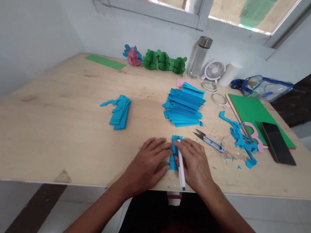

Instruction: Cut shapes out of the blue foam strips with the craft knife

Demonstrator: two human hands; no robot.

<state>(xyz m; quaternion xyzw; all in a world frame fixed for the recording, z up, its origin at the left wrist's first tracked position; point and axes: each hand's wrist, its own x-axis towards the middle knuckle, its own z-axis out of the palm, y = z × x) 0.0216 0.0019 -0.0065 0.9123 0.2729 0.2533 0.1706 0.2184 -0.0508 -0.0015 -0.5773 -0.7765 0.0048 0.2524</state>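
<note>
Far left along the back of the desk [49, 118]: a flat green strip [105, 61]. Nearer the front, a small pile of blue cutouts [121, 114], one curling out to the left. Against the wall, a pink paper ball [134, 56] with blue leaves. At the front edge, left hand [148, 164] palm down, grip flat and wide, fingertips on a blue strip [173, 164]; the strip lengthwise between both hands. Behind, a row of green paper balls [164, 60]. Right hand [196, 160] with fingers bent, grip narrow around a white pen [182, 172], this roughly parallel to the strip. Beyond the hands, a loose stack of blue folded papers [185, 104], partly over pink paper [180, 81]. Farther right, a clear bottle [199, 56] by the wall; snips [209, 140] just beside the right hand, blades apart; two tape rolls [219, 99]; a small white fan [214, 70]; a white roll [230, 73]. Toward the right edge, tangled blue scraps [238, 134], green-topped paper sheets [261, 112], a pink cutout [253, 134], a clear pouch [267, 86] with blue trim, and a dark phone [279, 145] partly on the sheets.
</note>
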